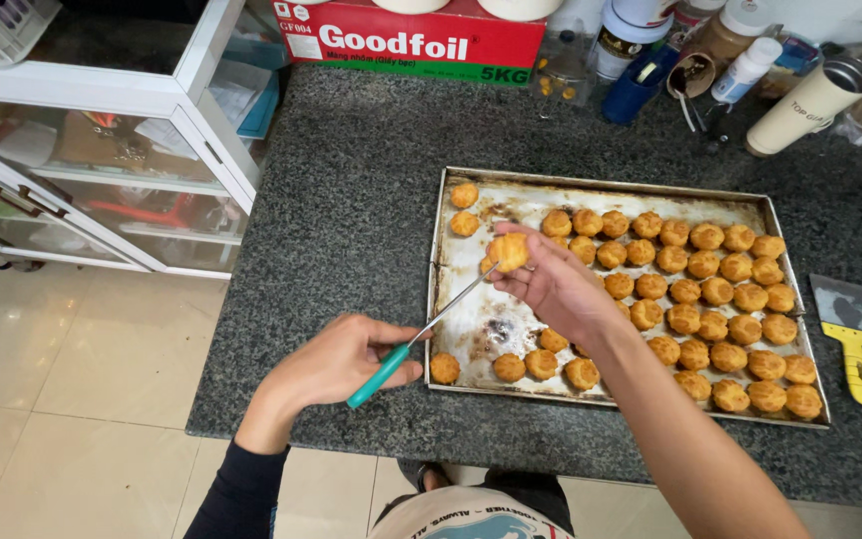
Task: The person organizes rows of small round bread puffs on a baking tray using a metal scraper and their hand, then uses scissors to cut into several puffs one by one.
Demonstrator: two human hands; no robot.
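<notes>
My right hand (556,289) holds a small golden pastry puff (509,251) above the left part of a metal baking tray (611,187). My left hand (336,361) grips a thin knife (421,334) with a teal handle. Its blade points up and right, with the tip at the underside of the held puff. Several more baked puffs (710,299) fill the right half and front row of the tray. The tray's left middle is bare, stained lining.
The tray lies on a dark speckled granite counter (351,200). A yellow-handled scraper (850,329) lies right of the tray. A red carton (411,40), jars, bottles and a beige tumbler (810,105) line the back. A white glass-front cabinet (102,150) stands left.
</notes>
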